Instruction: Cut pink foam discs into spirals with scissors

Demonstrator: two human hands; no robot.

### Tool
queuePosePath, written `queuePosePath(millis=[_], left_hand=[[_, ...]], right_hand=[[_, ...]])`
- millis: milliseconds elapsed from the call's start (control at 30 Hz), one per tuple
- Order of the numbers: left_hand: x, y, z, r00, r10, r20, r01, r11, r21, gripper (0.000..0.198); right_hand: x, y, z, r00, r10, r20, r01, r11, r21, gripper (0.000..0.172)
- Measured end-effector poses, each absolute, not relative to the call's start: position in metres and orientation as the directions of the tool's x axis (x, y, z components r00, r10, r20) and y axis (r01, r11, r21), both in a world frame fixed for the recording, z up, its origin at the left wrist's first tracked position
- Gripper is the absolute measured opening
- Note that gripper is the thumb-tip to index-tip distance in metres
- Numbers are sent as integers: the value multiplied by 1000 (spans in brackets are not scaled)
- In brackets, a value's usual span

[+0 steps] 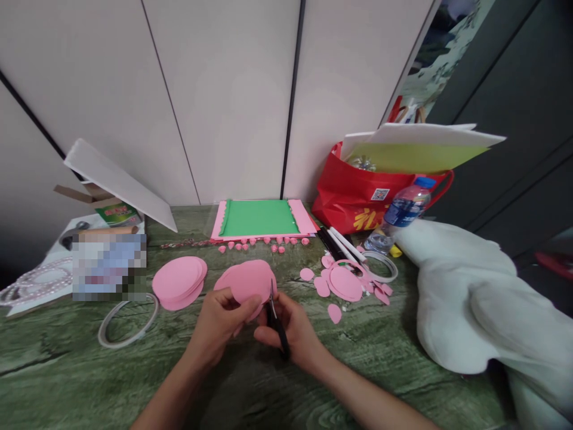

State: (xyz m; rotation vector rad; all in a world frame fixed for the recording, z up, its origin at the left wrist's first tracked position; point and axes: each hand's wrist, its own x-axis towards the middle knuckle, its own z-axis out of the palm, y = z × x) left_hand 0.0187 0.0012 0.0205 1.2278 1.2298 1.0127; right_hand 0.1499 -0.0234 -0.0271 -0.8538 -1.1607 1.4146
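A round piece of pink paper [253,279] is pinched between the thumb and fingers of my left hand [226,316]. My right hand [290,328] is closed around black-handled scissors [276,325], whose blades point away from me at the paper's right edge. Whether the blades are cutting into the paper cannot be made out. Left of my hands lies a stack of pink paper circles [179,282]. To the right is a pile of pink paper pieces [345,283], with small offcuts such as a petal-shaped scrap [334,313] around it.
Behind my hands, small rolled pink paper flowers [253,241] line up before green and pink sheets [259,217]. Tape rolls [128,322] lie on both sides. A red bag [349,191], a water bottle [400,215] and a white plush item [474,298] stand right.
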Motion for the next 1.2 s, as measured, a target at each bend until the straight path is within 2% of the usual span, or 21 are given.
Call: queuePosePath(millis=[267,867,1033,1200], left_hand=[[19,1,20,121,986,-112,83,103,991,31],[18,1,25,109,992,-59,28,57,998,30],[18,-1,26,153,983,-105,15,104,994,29],[17,-2,24,144,985,-100,87,88,992,31]], right_hand=[[150,-24,-29,-183,978,97,-289,41,-956,47],[149,-25,-31,-168,986,-8,-277,-55,-959,37],[148,-25,-32,-168,986,4,-279,-44,-959,37],[147,-26,-32,-185,982,24,-282,-29,-959,39]])
